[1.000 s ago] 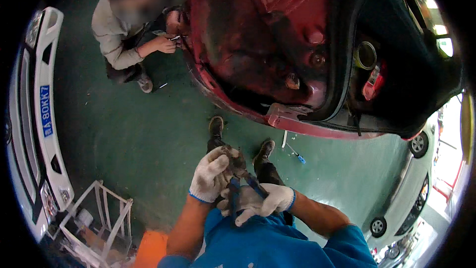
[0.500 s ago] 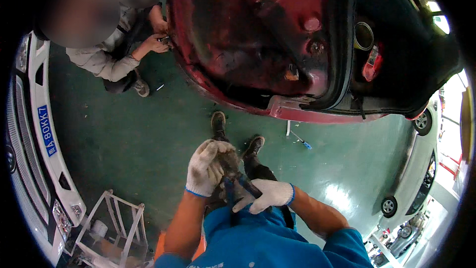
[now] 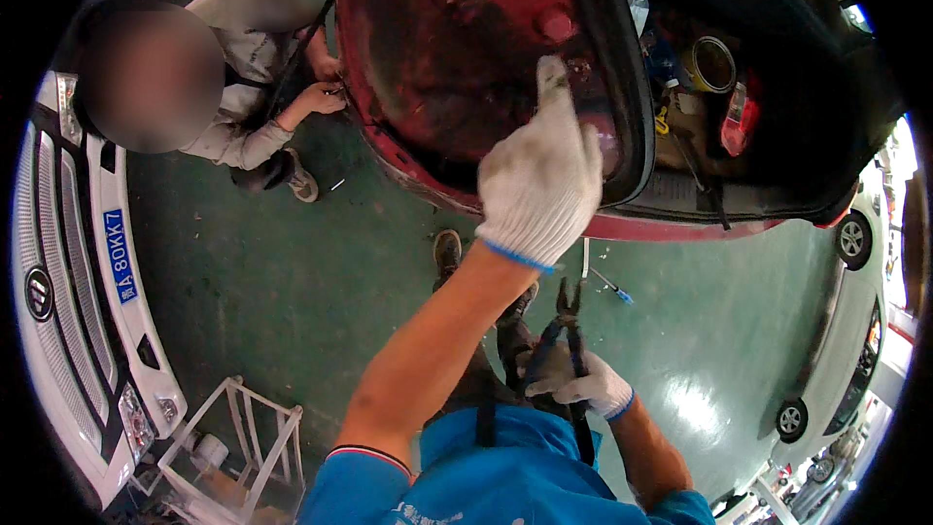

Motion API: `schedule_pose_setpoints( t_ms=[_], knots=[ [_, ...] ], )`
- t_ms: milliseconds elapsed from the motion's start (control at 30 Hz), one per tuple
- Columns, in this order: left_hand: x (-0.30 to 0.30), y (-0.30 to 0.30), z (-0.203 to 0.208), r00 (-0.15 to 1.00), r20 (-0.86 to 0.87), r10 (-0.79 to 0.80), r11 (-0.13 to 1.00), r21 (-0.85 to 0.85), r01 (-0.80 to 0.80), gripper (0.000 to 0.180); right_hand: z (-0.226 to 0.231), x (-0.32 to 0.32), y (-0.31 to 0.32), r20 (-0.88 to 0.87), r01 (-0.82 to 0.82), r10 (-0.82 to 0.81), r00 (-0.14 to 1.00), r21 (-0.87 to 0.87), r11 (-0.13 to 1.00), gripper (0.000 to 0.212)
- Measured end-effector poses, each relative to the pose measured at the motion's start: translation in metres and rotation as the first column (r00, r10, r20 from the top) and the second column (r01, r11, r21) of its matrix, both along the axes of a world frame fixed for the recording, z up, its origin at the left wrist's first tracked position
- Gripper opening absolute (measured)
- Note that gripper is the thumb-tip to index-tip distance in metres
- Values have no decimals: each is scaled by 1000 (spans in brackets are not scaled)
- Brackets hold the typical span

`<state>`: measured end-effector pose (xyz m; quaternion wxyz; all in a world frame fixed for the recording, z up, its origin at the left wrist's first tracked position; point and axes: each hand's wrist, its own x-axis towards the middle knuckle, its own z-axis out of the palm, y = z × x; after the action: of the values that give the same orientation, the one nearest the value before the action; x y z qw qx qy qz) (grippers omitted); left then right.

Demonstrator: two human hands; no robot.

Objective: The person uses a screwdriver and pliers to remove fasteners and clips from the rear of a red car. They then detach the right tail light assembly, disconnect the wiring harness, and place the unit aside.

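My left hand (image 3: 539,175), in a stained white glove with a blue cuff, is raised over the rear of a red car (image 3: 428,49). Its index finger points toward the rear body panel and holds nothing that I can see; the other fingers are partly hidden, and whether the fingertip touches the panel cannot be made out. Lower down, close to my body, my right hand (image 3: 595,387) is closed around the dark blue handles of a pair of pliers (image 3: 568,323). The pliers point up and away from me, with their jaws slightly apart.
Inside the car's boot sit a round tin (image 3: 712,65), a red packet (image 3: 739,122) and yellow-handled scissors (image 3: 663,119). A co-worker (image 3: 243,141) crouches at the car's left. A blue-handled screwdriver (image 3: 614,289) lies on the floor. A white vehicle (image 3: 126,331) and metal frame (image 3: 233,447) stand left.
My left hand has left the pliers and moved up and right to the car. The pliers' head is now uncovered, and my right hand has shifted right with them. The view has shifted slightly.
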<state>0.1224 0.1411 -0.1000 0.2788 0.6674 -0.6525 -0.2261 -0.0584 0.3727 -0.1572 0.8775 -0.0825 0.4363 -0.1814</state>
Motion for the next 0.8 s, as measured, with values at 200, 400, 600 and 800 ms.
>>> schedule_pose_setpoints(
  t_ms=[200, 400, 600, 800],
  knots=[
    [-28, 2, -16, 990, 81, -120, 957, -257, 136, 63, -6, -30, 15, -21, 82, -80, 997, 63, 995, 91],
    [-8, 1, -6, 997, -68, 41, 999, -5, -41, 75, -15, -43, 14, -7, 144, -144, 990, 77, 987, 91],
    [-21, 19, -11, 979, -115, -168, 972, -183, 146, 65, -19, -43, 8, -88, 54, -52, 995, 21, 998, 84],
    [-11, 5, -4, 978, -177, -112, 992, 40, 120, 25, -26, -52, 7, -172, -4, 10, 985, 30, 1000, 83]
  ],
)
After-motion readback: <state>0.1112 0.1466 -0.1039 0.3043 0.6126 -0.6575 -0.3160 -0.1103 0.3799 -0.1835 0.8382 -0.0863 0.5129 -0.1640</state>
